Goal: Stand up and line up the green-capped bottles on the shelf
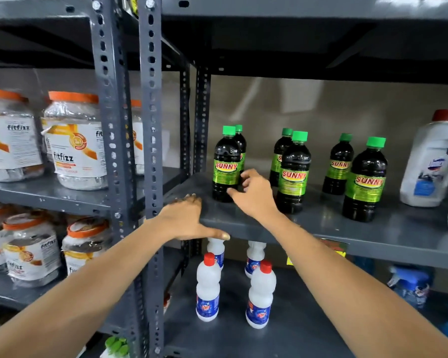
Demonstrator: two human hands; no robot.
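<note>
Several dark bottles with green caps and green "SUNNY" labels stand upright on the grey shelf, in pairs front and back. The leftmost front bottle has a second one close behind it. A middle pair and a right pair follow. My right hand is beside the leftmost bottle, fingers spread, thumb touching its lower part, not closed around it. My left hand lies flat on the shelf's front left edge, thumb along the lip.
A large white jug with a red cap stands at the shelf's right. White red-capped bottles stand on the shelf below. Perforated steel uprights divide off a left rack holding orange-lidded "fitfizz" jars.
</note>
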